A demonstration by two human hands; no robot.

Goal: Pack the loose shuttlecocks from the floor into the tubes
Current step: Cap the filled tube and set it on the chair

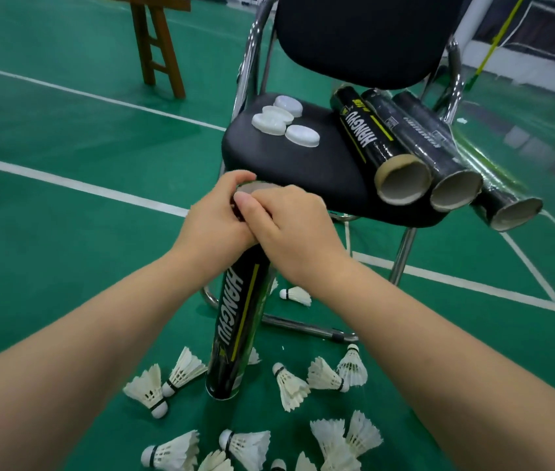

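A black tube marked HANGYU [235, 331] stands upright on the green floor in front of the chair. My left hand [216, 219] grips its top end, fingers curled over the rim. My right hand [289, 226] lies over the tube's open mouth with its fingers curled there; what they hold is hidden. Several white feather shuttlecocks [289, 385] lie loose on the floor around the tube's base. Three more black tubes [402, 144] lie side by side on the chair seat, open ends toward me.
The black padded chair [303, 171] with chrome legs stands just behind the tube. Several white plastic caps [284, 120] sit on its seat at the left. A wooden stand [159, 45] is at the far left. White court lines cross the floor.
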